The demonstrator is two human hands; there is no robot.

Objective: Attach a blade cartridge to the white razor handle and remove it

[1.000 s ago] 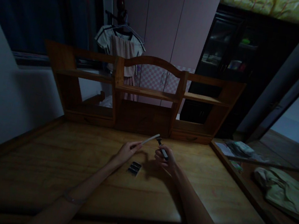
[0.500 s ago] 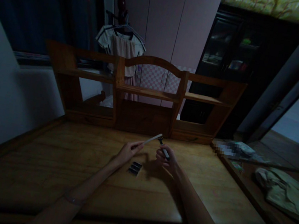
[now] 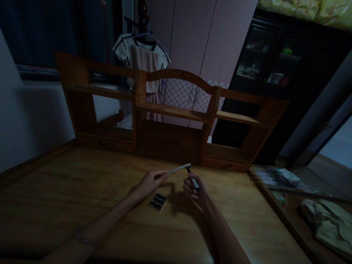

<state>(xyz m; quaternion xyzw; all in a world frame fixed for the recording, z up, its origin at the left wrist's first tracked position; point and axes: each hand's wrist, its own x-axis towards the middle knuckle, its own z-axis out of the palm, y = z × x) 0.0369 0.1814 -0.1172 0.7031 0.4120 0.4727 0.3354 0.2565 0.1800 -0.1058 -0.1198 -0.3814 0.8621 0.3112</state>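
Pinched in my left hand [image 3: 151, 183] is a thin white stick [image 3: 178, 168], slanting up to the right. Fingers of my right hand [image 3: 195, 188] wrap round the handle of a razor [image 3: 194, 181], grey and black, tilted with its head up and to the left. The stick's far end meets the razor's dark head; in this dim light I cannot tell whether they touch or only overlap. On the desk below, between my hands, lies a small pack of dark razor cartridges [image 3: 158, 201].
The wooden desk [image 3: 67, 195] carries a shelf unit [image 3: 174, 111] along its back. Past the right edge are a plastic bag [image 3: 288, 178] and folded green cloth [image 3: 338, 227]. Hanging clothes [image 3: 145, 61], a pink wardrobe [image 3: 192, 26] and a dark cabinet [image 3: 310, 73] stand behind.
The stick's tip and the razor head have come closer and now overlap. The whole view has shifted slightly downward in the picture. Both hands keep their grips.
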